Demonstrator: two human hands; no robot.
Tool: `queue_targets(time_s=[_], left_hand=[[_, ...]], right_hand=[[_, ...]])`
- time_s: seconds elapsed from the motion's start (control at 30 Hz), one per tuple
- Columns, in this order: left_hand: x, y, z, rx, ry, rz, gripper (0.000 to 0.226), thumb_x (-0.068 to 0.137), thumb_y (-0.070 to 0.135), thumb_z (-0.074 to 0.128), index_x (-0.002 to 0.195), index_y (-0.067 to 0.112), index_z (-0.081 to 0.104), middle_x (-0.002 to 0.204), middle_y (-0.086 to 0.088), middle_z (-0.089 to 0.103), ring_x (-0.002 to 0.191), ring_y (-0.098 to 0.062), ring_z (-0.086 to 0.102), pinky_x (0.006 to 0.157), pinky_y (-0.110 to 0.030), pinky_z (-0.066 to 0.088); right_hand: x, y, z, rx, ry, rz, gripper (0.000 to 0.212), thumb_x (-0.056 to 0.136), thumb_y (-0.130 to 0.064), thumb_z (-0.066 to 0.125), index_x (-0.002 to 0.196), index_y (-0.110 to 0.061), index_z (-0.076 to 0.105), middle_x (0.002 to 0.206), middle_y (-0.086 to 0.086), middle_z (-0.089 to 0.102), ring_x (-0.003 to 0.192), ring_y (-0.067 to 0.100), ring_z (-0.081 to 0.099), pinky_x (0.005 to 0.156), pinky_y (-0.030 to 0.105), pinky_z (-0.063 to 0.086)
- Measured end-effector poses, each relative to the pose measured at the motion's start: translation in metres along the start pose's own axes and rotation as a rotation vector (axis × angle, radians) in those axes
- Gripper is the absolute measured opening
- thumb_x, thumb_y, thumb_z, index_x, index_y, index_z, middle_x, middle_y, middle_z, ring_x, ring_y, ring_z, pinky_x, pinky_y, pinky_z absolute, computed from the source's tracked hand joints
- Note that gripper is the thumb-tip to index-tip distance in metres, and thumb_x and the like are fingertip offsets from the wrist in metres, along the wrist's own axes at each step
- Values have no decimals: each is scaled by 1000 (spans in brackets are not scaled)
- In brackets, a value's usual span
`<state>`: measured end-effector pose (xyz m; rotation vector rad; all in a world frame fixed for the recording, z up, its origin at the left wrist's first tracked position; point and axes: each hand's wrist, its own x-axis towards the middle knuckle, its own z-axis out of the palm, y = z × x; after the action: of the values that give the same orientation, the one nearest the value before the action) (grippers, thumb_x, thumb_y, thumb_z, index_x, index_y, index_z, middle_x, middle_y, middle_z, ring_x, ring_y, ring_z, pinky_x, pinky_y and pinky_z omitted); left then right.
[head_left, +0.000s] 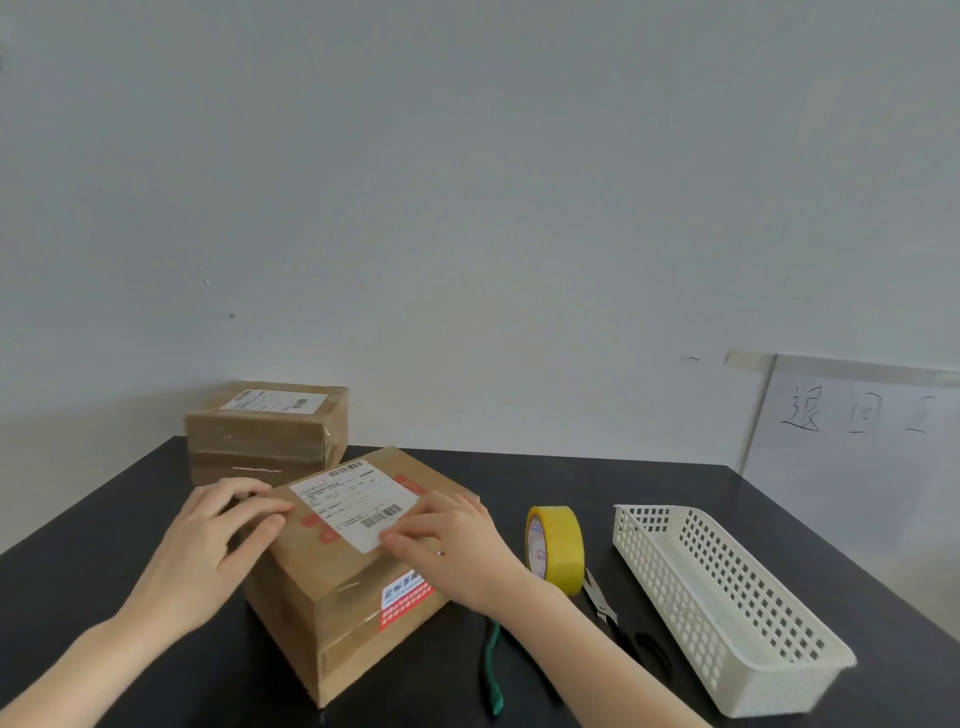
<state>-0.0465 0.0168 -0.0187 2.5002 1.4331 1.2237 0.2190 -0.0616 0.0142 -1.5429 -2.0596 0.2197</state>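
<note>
A person's left hand (223, 530) is resting on the left upper edge of a brown, tape-wrapped cardboard parcel (311, 582), its fingers (260, 506) lying loosely bent across the top and gripping nothing. Behind it, a second brown cardboard parcel with a white label (270, 431) is sitting at the back-left corner of the dark tabletop (78, 561), against the wall.

The near parcel is standing at an angle at the front centre of the tabletop, between both hands. It is carrying a white barcode shipping label (353, 501) on top and a red-and-white sticker (405, 597) on its side. The right hand (452, 540) is pressing down on the label's near right corner, with fingers (410, 535) stretched almost straight and flat.

Right of the wrist, a green-handled object (493, 670) is lying partly under the forearm; what it is cannot be told. A roll of yellow tape (556, 545) is standing on edge just beside small metal scissors with black handles (602, 608). A long white perforated plastic basket (779, 670) is lying further right. A white sheet with handwritten characters (857, 415) is hanging on the wall.
</note>
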Motion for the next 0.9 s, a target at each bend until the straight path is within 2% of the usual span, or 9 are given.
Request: queue_targets(time_s=[0.03, 0.13, 0.2, 0.3, 0.43, 0.5, 0.63, 0.77, 0.9], left_hand=[[2, 1, -2, -25, -16, -31, 18, 89, 38, 56, 105, 38, 64, 117, 14, 50, 114, -10, 40, 94, -36, 38], [4, 3, -9, -75, -63, -126, 25, 84, 27, 67, 106, 37, 63, 118, 12, 47, 113, -13, 42, 95, -34, 36], [5, 5, -13, -115, -70, -229, 32, 84, 32, 66, 115, 33, 61, 119, 10, 43, 113, -16, 46, 94, -36, 41], [4, 10, -16, -172, -112, -419, 48, 82, 42, 65, 126, 26, 53, 125, -3, 41, 101, -16, 50, 87, -36, 45], [-3, 19, -19, -238, -252, -542, 58, 81, 52, 64, 130, 30, 43, 122, -6, 46, 100, -15, 47, 86, -34, 41], [-4, 20, -19, -282, -301, -586, 67, 79, 54, 65, 135, 32, 36, 117, -1, 50, 102, -16, 50, 91, -39, 45], [1, 18, -18, -313, -332, -629, 72, 80, 54, 64, 141, 33, 30, 115, 4, 49, 106, -17, 50, 99, -46, 45], [8, 12, -14, -335, -332, -663, 66, 85, 51, 59, 142, 31, 32, 125, -1, 52, 118, -24, 51, 101, -47, 42], [16, 8, -10, -375, -288, -675, 51, 92, 42, 54, 139, 27, 38, 127, -5, 53, 116, -25, 52, 97, -44, 42]], right_hand=[[-1, -4, -1, 22, -27, -7, 35, 96, -50, 45, 116, -34, 69, 120, -14, 61, 118, 6, 45, 112, 42, 25], [0, -10, -7, 108, -24, 6, 34, 97, -44, 47, 120, -29, 67, 125, -11, 63, 112, 0, 45, 111, 41, 30], [3, -6, -12, 123, 51, 63, 35, 97, -44, 47, 125, -30, 64, 132, -10, 58, 121, 4, 43, 110, 38, 32], [11, 11, -17, 121, 164, 209, 40, 97, -43, 48, 133, -30, 57, 139, -7, 49, 130, 14, 42, 108, 34, 36], [15, 29, -19, 155, 104, 374, 46, 98, -38, 47, 143, -29, 43, 147, 1, 40, 131, 21, 43, 99, 28, 39], [15, 30, -17, 216, 59, 389, 45, 99, -34, 47, 144, -28, 42, 145, 1, 45, 128, 19, 48, 89, 22, 38], [10, 29, -11, 247, 29, 380, 40, 97, -32, 52, 137, -26, 50, 137, -2, 55, 120, 13, 52, 83, 19, 38], [2, 28, -10, 216, 42, 359, 42, 90, -44, 62, 128, -28, 55, 126, -3, 55, 106, 9, 54, 77, 17, 42], [-7, 24, -7, 222, 48, 325, 39, 85, -50, 66, 117, -30, 56, 114, -5, 54, 95, 6, 56, 75, 15, 45]])
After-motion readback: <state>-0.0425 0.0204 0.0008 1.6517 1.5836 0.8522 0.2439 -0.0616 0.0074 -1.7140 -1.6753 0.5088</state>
